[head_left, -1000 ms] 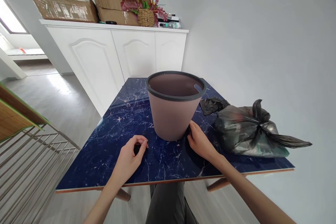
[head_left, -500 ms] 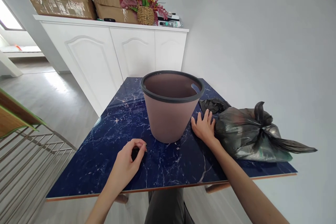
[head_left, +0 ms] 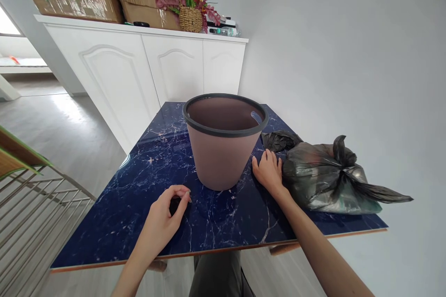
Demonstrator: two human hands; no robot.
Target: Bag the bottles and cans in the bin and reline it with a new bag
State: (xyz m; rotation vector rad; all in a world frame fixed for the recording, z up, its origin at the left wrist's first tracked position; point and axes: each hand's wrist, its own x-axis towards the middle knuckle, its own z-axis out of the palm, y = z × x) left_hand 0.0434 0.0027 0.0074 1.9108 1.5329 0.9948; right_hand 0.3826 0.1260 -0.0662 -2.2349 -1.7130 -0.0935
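Observation:
A dusty-pink waste bin (head_left: 223,158) with a dark grey rim stands upright on the blue marbled table (head_left: 121,222); a handle slot shows in its right wall. My left hand (head_left: 167,213) rests on the table at the bin's front left, thumb and fingertips brought together in a loop, and I see nothing in them. To the right of the bin, my right hand (head_left: 270,171) lies palm down on the tabletop, its fingers loosely bent. It is close to a crumpled black plastic bag (head_left: 280,140) and a filled, knotted black plastic bag (head_left: 317,176).
A white cabinet (head_left: 104,69) stands beyond the table, with cardboard boxes (head_left: 76,2), a flower basket (head_left: 190,19) and a plastic bottle (head_left: 228,31) on top. The wall (head_left: 331,55) borders the right side. A metal rack (head_left: 38,209) is at the left.
The fingers of my right hand have drawn closer together and bent a little. My left hand keeps its pose. The whole view has shifted slightly; the bin and bags stay in place.

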